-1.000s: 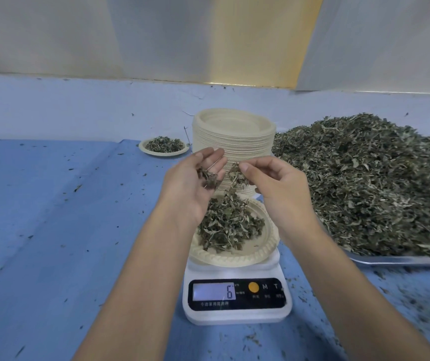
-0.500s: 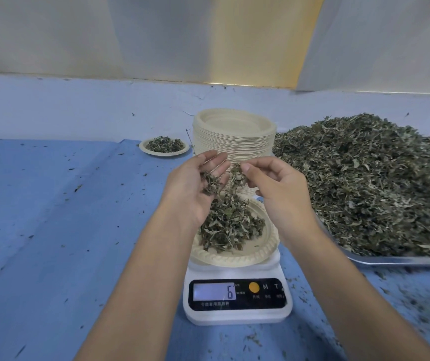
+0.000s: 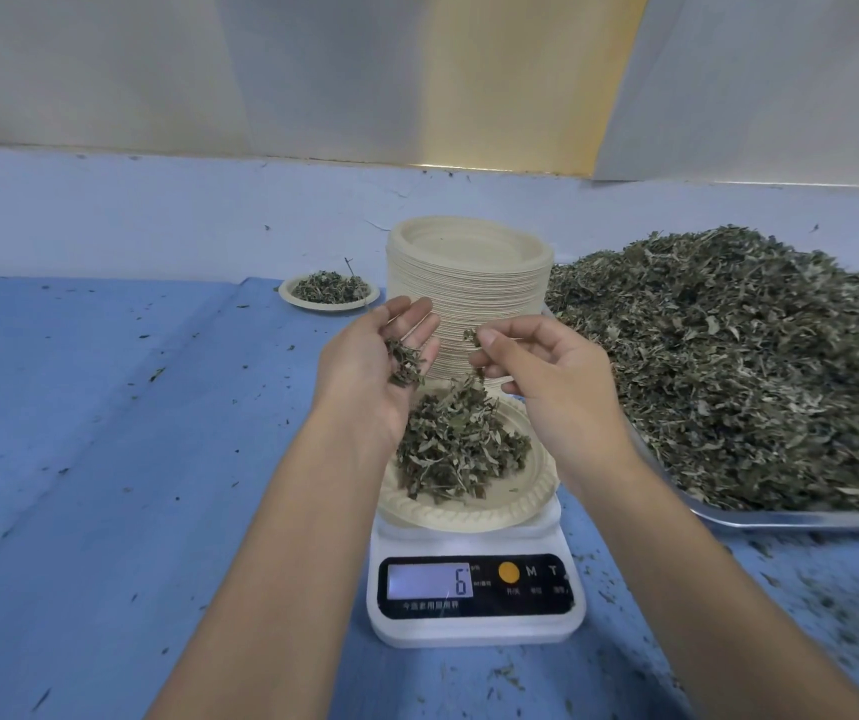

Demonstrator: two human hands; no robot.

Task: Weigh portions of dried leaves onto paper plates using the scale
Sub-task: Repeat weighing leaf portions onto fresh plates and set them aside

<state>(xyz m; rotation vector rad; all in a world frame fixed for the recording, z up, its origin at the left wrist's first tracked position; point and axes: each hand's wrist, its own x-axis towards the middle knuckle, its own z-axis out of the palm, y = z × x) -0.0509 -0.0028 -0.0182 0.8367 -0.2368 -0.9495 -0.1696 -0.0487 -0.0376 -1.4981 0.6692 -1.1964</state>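
Where the blue-covered bench (image 3: 105,459) runs towards its right edge, a broad heap of dried leaves (image 3: 754,366) is piled on a metal tray (image 3: 780,521), of which only the near rim is seen. Just left of the heap, towards the far edge of the bench, a tall stack of paper plates (image 3: 469,283) is stood upright. In front of the stack, nearer the front edge, a white scale (image 3: 474,634) is placed, and a 6 is shown on its display. A paper plate (image 3: 474,514) is carried on the scale, and a portion of leaves (image 3: 458,449) is heaped on it. A second plate (image 3: 313,302), also filled with leaves, is set near the far edge, left of the stack.

Both hands are held above the plate on the scale. The left hand (image 3: 375,371) is turned palm up; its grip is slack, with the fingers nearly straight, and loose leaves (image 3: 405,363) are carried on the palm. The grip of the right hand (image 3: 552,376) is closed, and a few leaf fragments (image 3: 470,336) are pinched at the thumb tip.
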